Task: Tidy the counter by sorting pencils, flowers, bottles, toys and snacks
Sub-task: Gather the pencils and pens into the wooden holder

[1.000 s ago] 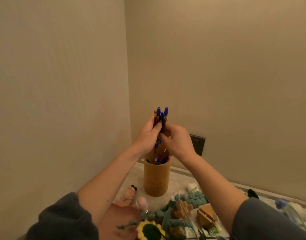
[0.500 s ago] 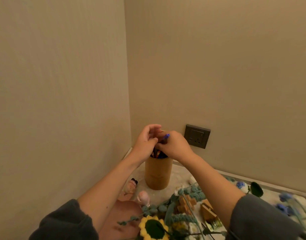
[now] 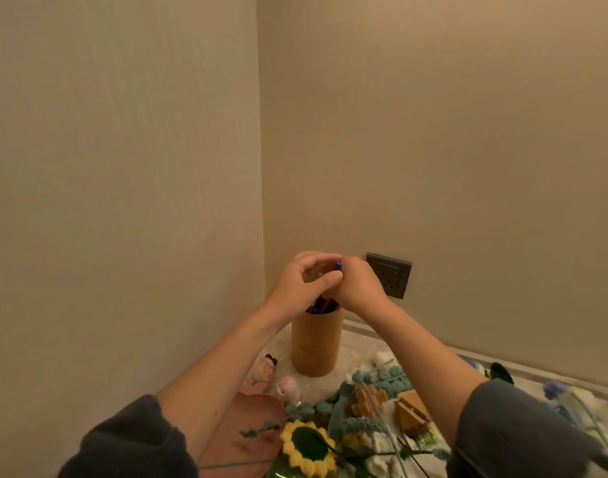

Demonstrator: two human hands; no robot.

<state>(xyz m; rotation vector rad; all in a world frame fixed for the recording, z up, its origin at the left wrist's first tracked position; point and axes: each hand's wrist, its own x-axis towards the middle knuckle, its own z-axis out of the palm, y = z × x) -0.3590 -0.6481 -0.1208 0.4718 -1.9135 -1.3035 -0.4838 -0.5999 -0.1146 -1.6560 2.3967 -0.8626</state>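
R grip clenched on 1 blue-capped pencil, just above 1 wooden holder in corner of worktop. L grip curled, touching R; can't tell if it holds anything. Other pencils in holder, red + blue, no. unclear. Nr holder: 2 sm. figurines, 1 pink plate, 1 crochet sunflower, 2 wood blocks. 1 wall socket behind.
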